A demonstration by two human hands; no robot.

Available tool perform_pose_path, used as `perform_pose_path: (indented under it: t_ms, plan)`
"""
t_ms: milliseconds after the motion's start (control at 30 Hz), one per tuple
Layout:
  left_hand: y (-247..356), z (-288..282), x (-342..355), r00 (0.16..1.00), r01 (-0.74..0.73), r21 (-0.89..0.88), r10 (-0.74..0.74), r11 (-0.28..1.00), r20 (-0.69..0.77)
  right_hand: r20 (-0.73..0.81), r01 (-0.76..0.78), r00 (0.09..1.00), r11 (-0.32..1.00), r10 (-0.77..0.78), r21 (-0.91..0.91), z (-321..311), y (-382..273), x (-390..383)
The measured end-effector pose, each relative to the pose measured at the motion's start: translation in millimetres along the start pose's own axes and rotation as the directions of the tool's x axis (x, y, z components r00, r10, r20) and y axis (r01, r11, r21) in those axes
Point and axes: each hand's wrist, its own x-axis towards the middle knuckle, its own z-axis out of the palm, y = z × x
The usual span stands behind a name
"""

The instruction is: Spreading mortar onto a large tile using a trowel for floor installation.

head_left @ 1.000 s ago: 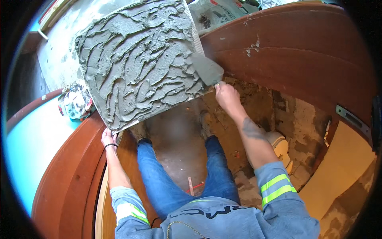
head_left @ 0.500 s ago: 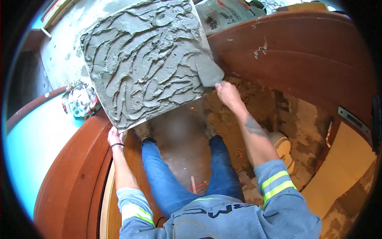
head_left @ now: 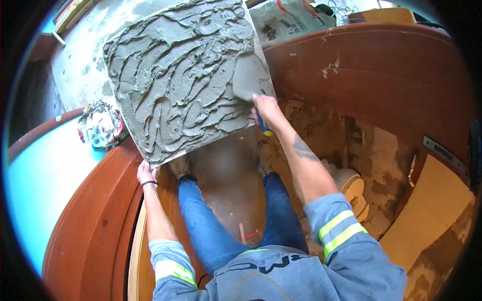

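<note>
Slab under ridged grey mortar, corner in grip of left hand, trowel in right hand

A large tile carries ridged grey mortar, with a trowel blade against the coating.

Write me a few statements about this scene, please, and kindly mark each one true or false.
1. The right hand holds a trowel. True.
2. The left hand holds a second trowel. False: it grips a corner of the slab.
3. The slab's grey coating is perfectly smooth. False: it is ridged.
4. A dark wristband circles the left wrist. True.
5. Both sleeves are plain. False: the sleeves bear bright yellow-green bands.
</note>
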Motion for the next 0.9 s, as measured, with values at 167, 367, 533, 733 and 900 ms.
perform_pose_path:
  t_ms: [167, 367, 533, 733, 900]
  plan:
    - [14.7, -28.3, -0.6, 0.999, -0.004, 0.071, 0.007, 0.997, -0.047, -0.118, 0.087, 0.957, 0.649, -0.266, -0.756, -16.5, 7.0, -61.3]
    - [15.8, -6.8, -6.7, 1.0, 0.014, 0.046, -0.015, 0.999, 0.021, -0.232, 0.035, 0.901, 0.594, -0.367, -0.804, -39.2, -25.8, -4.0]
    - [18.9, -26.7, -13.5, 0.997, 0.026, 0.079, -0.021, 0.997, -0.07, -0.029, -0.124, 0.992, 0.974, 0.121, -0.19, -26.8, -14.2, -16.8]
    - [21.3, -6.8, 1.5, 1.0, -0.012, 0.037, 0.012, 0.999, 0.024, -0.326, 0.016, 0.889, 0.733, -0.322, -0.681, -30.1, -32.7, 11.8]
    - [29.4, -50.4, 1.0, 0.998, 0.001, 0.022, 0.001, 1.0, -0.067, 0.052, -0.264, 0.964, 0.953, 0.259, 0.151, 8.5, -22.5, -38.8]
